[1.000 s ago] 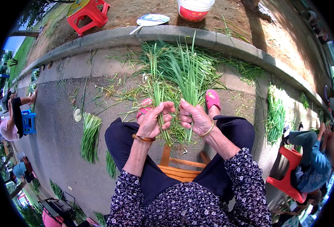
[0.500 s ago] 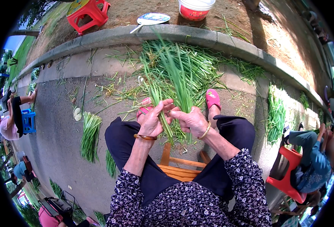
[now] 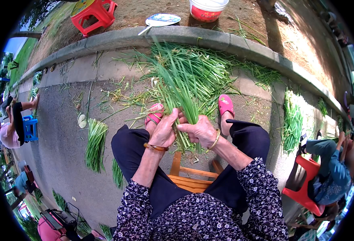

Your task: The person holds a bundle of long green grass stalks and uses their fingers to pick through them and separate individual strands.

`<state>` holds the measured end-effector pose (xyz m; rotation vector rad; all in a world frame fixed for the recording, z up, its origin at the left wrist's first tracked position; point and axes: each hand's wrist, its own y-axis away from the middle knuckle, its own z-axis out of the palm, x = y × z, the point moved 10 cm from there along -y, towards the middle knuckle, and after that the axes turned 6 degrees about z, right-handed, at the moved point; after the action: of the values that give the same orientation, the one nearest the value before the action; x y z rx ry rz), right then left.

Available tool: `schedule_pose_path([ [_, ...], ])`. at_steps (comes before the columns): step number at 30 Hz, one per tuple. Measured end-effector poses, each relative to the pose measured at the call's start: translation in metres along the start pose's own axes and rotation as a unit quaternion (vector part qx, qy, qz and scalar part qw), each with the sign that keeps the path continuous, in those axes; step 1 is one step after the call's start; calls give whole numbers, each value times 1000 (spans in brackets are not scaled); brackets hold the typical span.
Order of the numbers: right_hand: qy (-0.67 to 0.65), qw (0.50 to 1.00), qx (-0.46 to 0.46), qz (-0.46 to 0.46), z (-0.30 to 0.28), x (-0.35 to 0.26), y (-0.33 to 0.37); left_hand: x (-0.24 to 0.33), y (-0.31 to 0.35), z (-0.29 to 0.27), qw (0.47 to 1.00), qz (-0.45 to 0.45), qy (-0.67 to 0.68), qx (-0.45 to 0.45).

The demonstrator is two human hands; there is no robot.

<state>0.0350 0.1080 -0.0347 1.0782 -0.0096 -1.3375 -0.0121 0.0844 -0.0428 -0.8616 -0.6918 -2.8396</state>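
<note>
Left fingers (image 3: 170,117) and right fingers (image 3: 188,127) grip green stalks (image 3: 190,107); red-labelled bucket (image 3: 206,13) bears writing.

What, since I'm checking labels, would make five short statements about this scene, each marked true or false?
1. The left hand and right hand both hold green stalks. True.
2. The brown bracelet is worn on the right arm. False: it is on the left arm.
3. A red stool stands beyond the curb. True.
4. The bucket stands left of the hand fan. False: it stands to the fan's right.
5. The wearer's pink shoes are black. False: they are pink.
</note>
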Motion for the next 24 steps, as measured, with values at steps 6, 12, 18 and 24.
schedule_pose_path([
  [6, -41, 999, -20, 10, 0, -1, 1, 10, 3, 5, 999, 13, -33, 15],
  [12, -79, 997, 8, 17, -3, -3, 2, 13, 9, -18, 986, -8, -134, 96],
  [18, -113, 993, 17, 19, -12, -2, 0, 33, 14, -25, 982, 49, -102, 153],
  [24, -95, 995, -8, 21, -4, -3, 2, 36, 17, -13, 983, 54, -126, 123],
])
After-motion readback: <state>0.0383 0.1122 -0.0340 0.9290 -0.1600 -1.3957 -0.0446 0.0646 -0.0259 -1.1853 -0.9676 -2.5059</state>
